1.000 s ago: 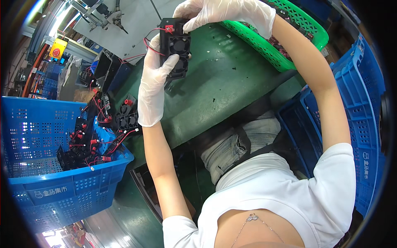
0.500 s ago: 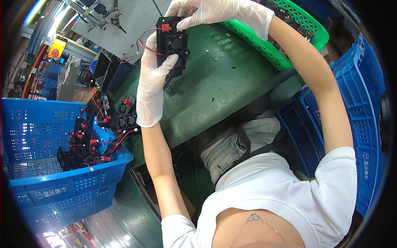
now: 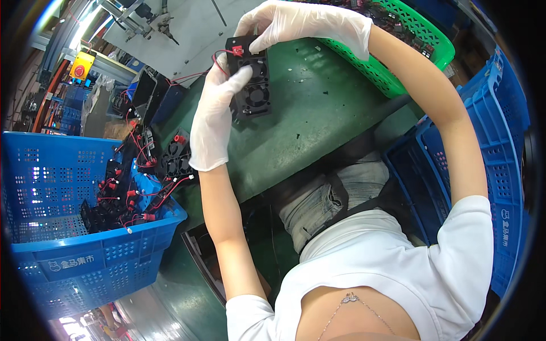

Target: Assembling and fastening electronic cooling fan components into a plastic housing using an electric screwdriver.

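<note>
Above the green bench, a black dual-fan module (image 3: 259, 101) is held at a tilt, its two round fans facing up. It has a red plug with thin red wires at its far end. My gloved left hand (image 3: 213, 116) grips its left side, thumb over the upper fan. At the far end, by the red plug, the thumb and fingers of my gloved right hand (image 3: 284, 25) are closed around the module's edge. Part of the right fingers is hidden behind the module.
A blue crate (image 3: 62, 247) at left holds several wired fan modules, and another fan unit (image 3: 177, 156) lies beside it. The green bench (image 3: 307, 108) carries small dark scraps. A green basket (image 3: 392, 85) of parts stands far right, blue crates (image 3: 495, 142) at right. A red-and-yellow stop button (image 3: 81, 68) sits far left.
Both hands have shifted a little to the right and nearer with the fan module. Its fans now show more squarely. My hold on it looks the same.
</note>
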`<act>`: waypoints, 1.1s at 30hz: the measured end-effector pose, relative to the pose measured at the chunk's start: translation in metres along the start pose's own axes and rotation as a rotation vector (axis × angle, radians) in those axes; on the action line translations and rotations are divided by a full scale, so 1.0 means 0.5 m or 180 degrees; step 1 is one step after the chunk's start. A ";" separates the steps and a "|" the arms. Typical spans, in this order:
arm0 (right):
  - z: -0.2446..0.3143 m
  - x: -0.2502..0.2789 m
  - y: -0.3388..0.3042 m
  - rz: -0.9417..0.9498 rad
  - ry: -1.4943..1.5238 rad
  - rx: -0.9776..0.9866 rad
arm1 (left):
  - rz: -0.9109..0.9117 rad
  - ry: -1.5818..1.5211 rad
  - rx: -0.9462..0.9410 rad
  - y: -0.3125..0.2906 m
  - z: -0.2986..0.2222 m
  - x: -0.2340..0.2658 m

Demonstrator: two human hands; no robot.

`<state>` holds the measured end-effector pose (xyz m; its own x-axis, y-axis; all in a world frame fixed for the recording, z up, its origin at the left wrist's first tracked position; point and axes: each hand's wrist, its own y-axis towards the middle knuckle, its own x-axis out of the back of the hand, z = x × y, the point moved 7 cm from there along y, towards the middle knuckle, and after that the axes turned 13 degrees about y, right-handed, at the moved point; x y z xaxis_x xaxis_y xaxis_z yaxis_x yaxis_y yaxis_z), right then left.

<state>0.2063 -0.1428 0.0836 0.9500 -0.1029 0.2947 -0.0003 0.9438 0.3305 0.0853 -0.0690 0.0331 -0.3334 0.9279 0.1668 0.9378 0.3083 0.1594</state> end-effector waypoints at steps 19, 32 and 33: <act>-0.042 -0.041 0.027 -0.0930 -0.0832 -0.0323 | -0.1481 -0.1919 -0.0403 -0.036 -0.009 0.145; -0.100 -0.025 0.181 -0.0237 -0.3322 -0.1464 | 0.1154 -0.3844 -0.1983 -0.029 -0.073 0.136; -0.070 -0.007 0.177 -0.0506 -0.3159 -0.1622 | 0.1201 -0.3823 -0.2033 -0.029 -0.079 0.126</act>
<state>0.2137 -0.0481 0.0804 0.2593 -0.2233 0.9396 0.4419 0.8925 0.0902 0.0469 -0.0235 0.0797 0.5122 0.6429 -0.5696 0.6383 0.1588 0.7532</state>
